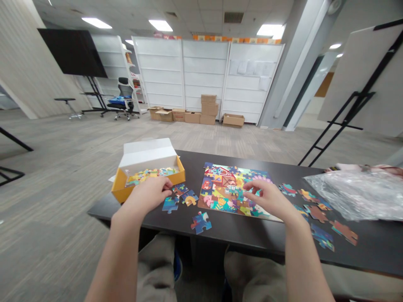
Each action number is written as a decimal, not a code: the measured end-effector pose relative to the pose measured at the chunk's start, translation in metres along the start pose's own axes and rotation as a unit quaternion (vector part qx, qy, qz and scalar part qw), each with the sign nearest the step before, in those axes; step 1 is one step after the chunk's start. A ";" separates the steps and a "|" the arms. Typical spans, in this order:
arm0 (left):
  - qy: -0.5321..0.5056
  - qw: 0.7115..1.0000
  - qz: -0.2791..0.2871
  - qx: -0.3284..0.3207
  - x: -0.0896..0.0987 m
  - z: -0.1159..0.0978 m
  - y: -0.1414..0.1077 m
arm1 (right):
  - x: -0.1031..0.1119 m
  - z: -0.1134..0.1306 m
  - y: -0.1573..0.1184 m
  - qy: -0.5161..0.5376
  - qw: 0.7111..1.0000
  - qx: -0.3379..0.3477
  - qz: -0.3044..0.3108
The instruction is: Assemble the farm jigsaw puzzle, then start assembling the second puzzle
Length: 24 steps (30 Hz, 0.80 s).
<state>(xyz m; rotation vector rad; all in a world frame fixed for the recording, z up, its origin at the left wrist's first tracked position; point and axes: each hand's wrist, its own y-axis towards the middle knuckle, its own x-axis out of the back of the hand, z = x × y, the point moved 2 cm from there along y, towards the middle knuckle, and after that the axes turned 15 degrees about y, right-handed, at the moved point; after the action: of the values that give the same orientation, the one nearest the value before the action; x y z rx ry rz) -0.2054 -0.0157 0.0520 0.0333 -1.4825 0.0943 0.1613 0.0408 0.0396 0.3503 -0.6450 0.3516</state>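
A colourful jigsaw puzzle (222, 191) with a red barn lies on the dark table, largely assembled. My right hand (266, 195) is over its right part, thumb and fingers apart, with nothing visible between them. My left hand (153, 193) hovers by the front right corner of a yellow box (180, 172), fingers bent and slightly apart from the thumb; I see nothing in it. Beside that hand lie loose pieces: a blue piece (170, 204), a dark piece (180, 189) and a piece with a yellow arc (190, 198). Nearer me lies another blue piece (201, 222).
The box's white lid (149, 151) stands open, with pieces (147, 175) inside. Several loose pieces, including a brown piece (316, 213), lie right of the puzzle. Crumpled clear plastic (355, 193) covers the table's right end. The table's front edge is close to my knees.
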 end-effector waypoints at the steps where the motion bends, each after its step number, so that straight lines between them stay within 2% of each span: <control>1: 0.001 1.000 0.002 -0.008 -0.004 -0.004 0.002 | 0.001 0.000 0.000 -0.002 1.000 -0.003 -0.001; 4: 0.012 1.000 0.011 0.011 -0.012 -0.017 0.006 | 0.002 -0.001 -0.001 -0.006 1.000 -0.010 -0.004; 7: 0.024 0.999 0.012 0.040 -0.013 -0.024 0.007 | 0.001 -0.003 0.000 -0.004 1.000 -0.009 -0.003; 14: 0.010 0.998 0.006 0.067 -0.010 -0.029 0.008 | 0.000 -0.002 0.000 0.001 1.000 -0.007 0.004; 24: 0.023 0.999 -0.004 0.041 -0.017 -0.031 0.010 | 0.003 0.000 -0.003 0.004 1.000 -0.013 -0.003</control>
<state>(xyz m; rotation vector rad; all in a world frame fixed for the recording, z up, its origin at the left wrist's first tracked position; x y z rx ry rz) -0.1767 -0.0035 0.0317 0.1023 -1.4318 0.1484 0.1645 0.0391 0.0407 0.3263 -0.6395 0.3397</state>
